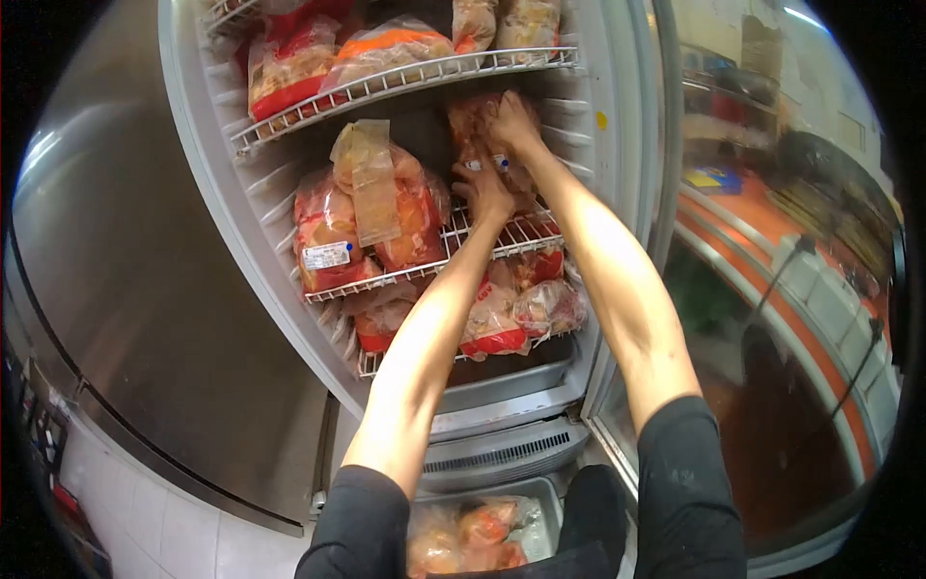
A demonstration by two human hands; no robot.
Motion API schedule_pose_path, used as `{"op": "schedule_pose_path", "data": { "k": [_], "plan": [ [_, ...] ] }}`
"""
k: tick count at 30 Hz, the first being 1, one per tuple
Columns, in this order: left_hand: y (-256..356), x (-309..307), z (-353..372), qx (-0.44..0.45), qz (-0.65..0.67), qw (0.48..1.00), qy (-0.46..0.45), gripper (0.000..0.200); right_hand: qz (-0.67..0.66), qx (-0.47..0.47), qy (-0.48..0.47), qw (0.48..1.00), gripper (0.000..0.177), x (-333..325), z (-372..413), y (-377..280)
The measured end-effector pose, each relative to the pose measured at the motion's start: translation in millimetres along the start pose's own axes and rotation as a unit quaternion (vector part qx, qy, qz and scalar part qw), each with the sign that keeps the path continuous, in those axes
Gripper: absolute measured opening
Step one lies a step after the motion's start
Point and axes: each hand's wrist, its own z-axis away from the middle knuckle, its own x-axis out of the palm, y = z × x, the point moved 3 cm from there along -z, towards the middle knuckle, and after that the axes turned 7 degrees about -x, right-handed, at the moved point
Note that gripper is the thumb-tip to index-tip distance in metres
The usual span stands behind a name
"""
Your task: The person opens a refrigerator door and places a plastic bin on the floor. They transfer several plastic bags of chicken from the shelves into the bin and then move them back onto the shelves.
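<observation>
Both arms reach into an upright fridge, to the right side of its middle wire shelf point(526, 234). A clear plastic bag of raw meat point(470, 121), with a small label and a blue dot, is between my hands there. My right hand point(513, 124) is closed on the upper part of the bag. Lower down, my left hand point(487, 193) grips its near side, the fingers curled against the plastic and partly hidden. To the left on this shelf stand large bags of raw meat point(328, 227), with a flattened clear plastic bag point(374, 183) lying over them.
More bagged meat point(386, 53) fills the upper shelf, and several packs point(497, 309) lie on the lower one. A metal tray point(550, 507) with bagged meat sits below at the front. The glass door point(752, 386) stands open at right; a steel door point(164, 261) is at left.
</observation>
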Motion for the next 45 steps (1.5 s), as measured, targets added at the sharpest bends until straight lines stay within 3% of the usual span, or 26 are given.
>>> {"op": "schedule_pose_path", "data": {
  "k": [1,3,6,8,9,12,13,14,16,17,19,21,23,26,28,29,31,34,37,38,39,40,41,42,44,45],
  "plan": [
    [7.8,-0.5,2.4,-0.016,-0.002,1.000,-0.006,0.124,0.045,-0.024,0.056,0.997,0.052,19.6,5.4,11.3],
    [-30.1,46.1,-30.3,0.098,0.024,0.989,0.110,0.115,0.100,-0.031,0.001,0.995,0.059,-0.8,46.0,-13.4],
    [-46.5,50.8,-46.0,0.109,0.248,0.963,-0.004,0.105,0.110,-0.034,-0.076,0.990,0.075,-12.6,76.5,-9.9],
    [-21.9,9.7,-30.0,0.160,0.070,0.985,0.008,0.107,0.098,-0.099,-0.062,0.988,0.081,-13.6,80.0,7.1],
    [-23.8,4.8,-30.0,0.193,0.059,0.979,-0.004,0.108,0.055,-0.104,-0.110,0.987,0.096,-9.4,80.0,13.9],
    [-29.9,-3.8,-33.1,0.299,0.072,0.951,-0.031,0.111,0.017,-0.136,-0.134,0.981,0.102,-8.6,78.9,21.3],
    [-30.9,-5.8,-33.7,0.342,0.108,0.933,-0.035,0.113,0.124,-0.158,-0.105,0.974,0.108,-11.3,78.6,21.7],
    [-35.0,-5.3,-34.6,0.384,0.142,0.911,-0.041,0.115,0.126,-0.174,-0.099,0.972,0.108,-11.1,78.9,25.5],
    [-41.4,2.7,-41.1,0.353,0.120,0.927,-0.049,0.114,0.134,-0.213,-0.086,0.964,0.108,-14.2,72.8,32.5],
    [-40.4,6.3,-43.3,0.337,0.114,0.933,-0.050,0.113,0.195,-0.159,-0.188,0.949,0.105,-13.8,62.3,33.0],
    [-25.6,1.3,-30.2,0.268,0.056,0.958,-0.082,0.113,0.235,-0.155,-0.268,0.922,0.095,-27.0,47.6,23.1],
    [-22.7,-0.5,-20.4,0.222,0.025,0.971,-0.087,0.109,0.308,-0.190,-0.267,0.893,0.085,-30.1,44.4,21.5],
    [-35.0,8.0,-22.5,0.244,0.033,0.963,-0.105,0.108,0.409,-0.268,-0.186,0.852,0.077,-22.7,57.1,25.1],
    [-38.1,-5.4,-13.0,0.263,0.007,0.961,-0.091,0.097,0.458,-0.220,-0.150,0.848,0.067,-10.2,65.9,16.2],
    [-46.4,-12.4,-3.3,0.251,0.030,0.960,-0.123,0.093,0.403,-0.204,-0.129,0.883,0.070,-7.7,64.8,18.2],
    [-49.2,-19.2,15.2,0.274,0.065,0.960,-0.006,0.071,0.411,-0.190,-0.157,0.878,0.071,-18.8,69.1,6.0],
    [-36.9,-70.8,67.5,0.269,0.187,0.944,0.049,0.052,0.422,-0.191,-0.173,0.869,0.071,-37.3,84.4,-14.8],
    [-43.6,-115.6,148.9,0.287,0.243,0.912,0.164,0.022,0.192,-0.224,-0.004,0.956,0.065,-61.2,128.9,-39.1],
    [-101.3,-113.8,230.5,0.208,0.233,0.946,0.085,0.023,0.041,-0.151,-0.025,0.987,0.053,-87.8,203.6,-86.2],
    [-134.8,-101.7,259.5,0.133,0.293,0.947,-0.021,0.017,-0.008,-0.128,-0.042,0.991,0.050,-93.3,238.2,-101.1],
    [-170.4,-81.5,296.6,0.001,0.326,0.939,-0.106,0.023,0.000,-0.144,0.006,0.990,0.030,-94.3,283.0,-117.4],
    [-206.2,-61.8,335.7,-0.203,0.483,0.796,-0.304,0.043,-0.075,-0.131,-0.008,0.988,0.022,-90.0,327.4,-131.5],
    [-256.2,-36.9,372.9,-0.215,0.437,0.711,-0.507,0.068,-0.201,-0.079,-0.080,0.973,0.019,-83.1,372.5,-141.7],
    [-297.0,-25.0,414.6,-0.188,0.247,0.759,-0.573,0.078,-0.256,0.012,-0.323,0.911,0.034,-64.6,432.9,-144.1],
    [-395.1,2.0,501.5,-0.223,0.130,0.757,-0.600,0.065,-0.285,0.070,-0.616,0.731,0.054,-49.0,562.4,-140.3],
    [-458.6,16.1,542.5,-0.265,0.108,0.762,-0.581,0.059,-0.244,0.064,-0.572,0.781,0.060,-43.6,600.1,-141.8]
  ]
}}
